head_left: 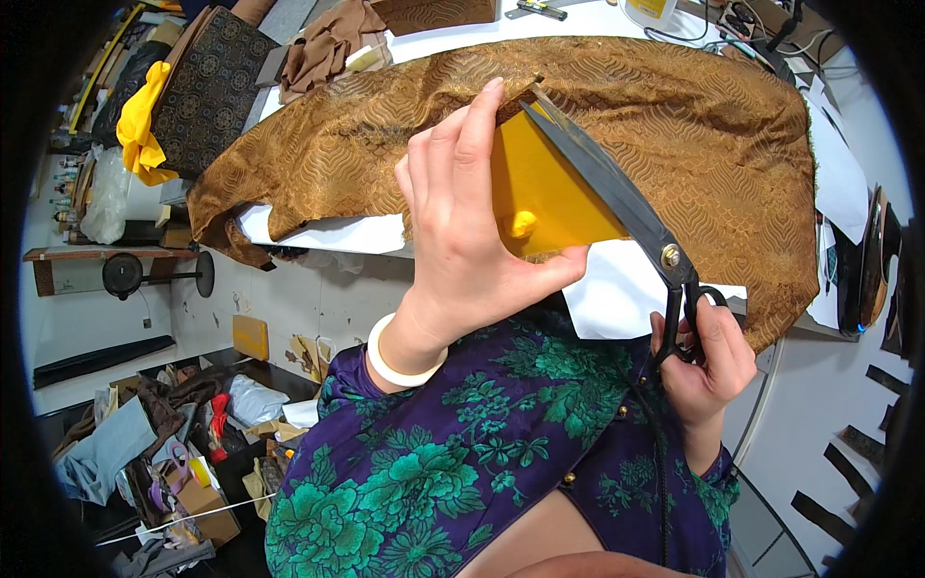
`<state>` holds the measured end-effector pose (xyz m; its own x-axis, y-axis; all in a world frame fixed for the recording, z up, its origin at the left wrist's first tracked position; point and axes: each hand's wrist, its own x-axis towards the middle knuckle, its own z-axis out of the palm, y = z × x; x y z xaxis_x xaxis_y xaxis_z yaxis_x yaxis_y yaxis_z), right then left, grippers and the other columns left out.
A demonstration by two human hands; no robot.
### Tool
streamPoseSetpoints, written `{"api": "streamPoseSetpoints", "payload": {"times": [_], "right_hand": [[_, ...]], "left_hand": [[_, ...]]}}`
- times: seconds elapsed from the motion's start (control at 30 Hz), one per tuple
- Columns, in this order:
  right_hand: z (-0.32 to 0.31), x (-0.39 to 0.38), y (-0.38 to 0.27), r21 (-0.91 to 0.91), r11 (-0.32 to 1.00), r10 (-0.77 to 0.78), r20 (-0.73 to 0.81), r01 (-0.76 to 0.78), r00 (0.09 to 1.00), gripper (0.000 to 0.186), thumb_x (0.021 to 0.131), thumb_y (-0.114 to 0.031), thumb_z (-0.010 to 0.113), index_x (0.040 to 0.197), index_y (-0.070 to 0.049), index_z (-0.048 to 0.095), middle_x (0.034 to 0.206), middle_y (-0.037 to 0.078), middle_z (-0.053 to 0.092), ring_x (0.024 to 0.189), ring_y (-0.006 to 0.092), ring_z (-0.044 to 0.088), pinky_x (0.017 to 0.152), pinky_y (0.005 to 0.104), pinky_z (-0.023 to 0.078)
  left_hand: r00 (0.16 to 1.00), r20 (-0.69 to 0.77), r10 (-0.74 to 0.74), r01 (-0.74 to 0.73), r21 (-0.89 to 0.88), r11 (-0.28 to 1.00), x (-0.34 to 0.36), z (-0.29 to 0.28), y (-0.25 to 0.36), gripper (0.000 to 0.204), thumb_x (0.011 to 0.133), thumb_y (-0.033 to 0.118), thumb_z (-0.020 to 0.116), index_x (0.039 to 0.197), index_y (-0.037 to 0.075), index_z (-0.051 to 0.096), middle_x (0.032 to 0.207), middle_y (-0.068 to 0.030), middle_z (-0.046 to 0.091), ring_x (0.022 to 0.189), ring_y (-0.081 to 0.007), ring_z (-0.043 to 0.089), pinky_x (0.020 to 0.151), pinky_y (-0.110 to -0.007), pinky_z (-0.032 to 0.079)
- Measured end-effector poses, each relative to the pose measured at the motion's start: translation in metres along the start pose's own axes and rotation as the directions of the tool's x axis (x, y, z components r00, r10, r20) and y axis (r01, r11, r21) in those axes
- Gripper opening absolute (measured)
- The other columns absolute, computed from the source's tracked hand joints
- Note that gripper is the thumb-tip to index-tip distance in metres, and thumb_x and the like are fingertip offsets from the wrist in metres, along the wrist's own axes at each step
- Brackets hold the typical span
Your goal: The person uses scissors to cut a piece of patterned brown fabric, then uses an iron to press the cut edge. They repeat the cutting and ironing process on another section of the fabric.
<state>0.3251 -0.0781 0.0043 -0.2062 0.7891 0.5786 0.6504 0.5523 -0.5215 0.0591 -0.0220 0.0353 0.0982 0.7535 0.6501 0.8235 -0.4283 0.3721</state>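
Observation:
My left hand (453, 226) grips a flat golden-yellow piece (554, 183), thumb at its lower edge and fingers up along its left side. A small bright yellow lump sits on the piece near the thumb. My right hand (718, 371) has its fingers through the black handles of large shears (631, 207). Their long dark blades slant up to the left along the yellow piece's right edge, tips near its top corner. Whether the blades are parted there is hard to make out. Beneath everything spreads a brown patterned fabric (723, 144), partly rumpled, over the white table.
White paper (612, 289) lies under the shears. Brown cloth scraps (332, 43), a utility knife (540, 9) and cables occupy the table's far side. A yellow cloth (143, 125) hangs at the left. Below left is a dark surface crowded with scraps and purple-handled scissors (180, 462).

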Motion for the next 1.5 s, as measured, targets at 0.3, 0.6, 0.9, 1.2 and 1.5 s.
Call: {"api": "streamPoseSetpoints", "payload": {"times": [0.3,0.6,0.9,1.2,1.5], "right_hand": [[-0.002,-0.007,0.006,-0.049,0.998,-0.043,0.036,0.045,0.998,0.060,0.058,0.000,0.080,0.116,0.010,0.067,0.081,0.015,0.067,0.062,0.0241,0.066,0.054,0.0308,0.053],[0.000,-0.008,0.007,-0.029,0.998,-0.055,0.040,0.056,0.998,0.058,0.062,-0.005,0.076,0.117,0.012,0.067,0.080,0.016,0.067,0.063,0.0256,0.067,0.055,0.0313,0.053],[0.003,-0.008,0.008,-0.050,0.995,-0.083,0.058,0.086,0.995,0.060,0.063,-0.005,0.076,0.120,0.012,0.066,0.077,0.016,0.065,0.061,0.0267,0.066,0.052,0.0330,0.050],[0.015,-0.004,0.000,0.049,0.996,0.071,0.040,-0.073,0.997,0.043,0.070,-0.002,0.086,0.109,0.008,0.070,0.067,0.009,0.060,0.054,0.0157,0.058,0.051,0.0264,0.046],[0.014,0.035,-0.010,0.730,0.459,0.521,0.241,-0.507,0.819,0.049,0.076,0.002,0.086,0.115,0.002,0.056,0.091,0.003,0.067,0.065,-0.0005,0.047,0.059,0.0160,0.038]], "left_hand": [[0.999,0.020,-0.029,0.028,0.028,0.999,0.000,-0.002,0.005,0.110,0.053,0.035,0.086,0.145,-0.007,0.043,0.125,-0.0197,0.055,0.114,-0.0346,0.053,0.103,-0.045,0.037],[0.997,0.051,-0.049,0.047,0.046,0.998,0.000,-0.001,0.006,0.111,0.054,0.037,0.087,0.147,-0.005,0.041,0.125,-0.0189,0.055,0.116,-0.0337,0.053,0.105,-0.046,0.035],[0.999,0.028,-0.036,0.033,0.107,0.994,-0.004,0.001,0.004,0.113,0.053,0.036,0.085,0.149,-0.003,0.041,0.123,-0.0171,0.052,0.109,-0.0340,0.049,0.095,-0.048,0.035],[0.996,0.043,-0.079,0.074,0.092,0.993,-0.005,-0.001,0.006,0.107,0.055,0.034,0.086,0.146,-0.003,0.043,0.125,-0.0173,0.054,0.115,-0.0336,0.050,0.101,-0.047,0.037],[0.997,0.074,0.038,-0.047,0.121,0.992,-0.006,0.006,0.018,0.106,0.053,0.029,0.086,0.148,0.004,0.046,0.127,-0.0116,0.053,0.111,-0.0319,0.048,0.096,-0.048,0.032]]}}
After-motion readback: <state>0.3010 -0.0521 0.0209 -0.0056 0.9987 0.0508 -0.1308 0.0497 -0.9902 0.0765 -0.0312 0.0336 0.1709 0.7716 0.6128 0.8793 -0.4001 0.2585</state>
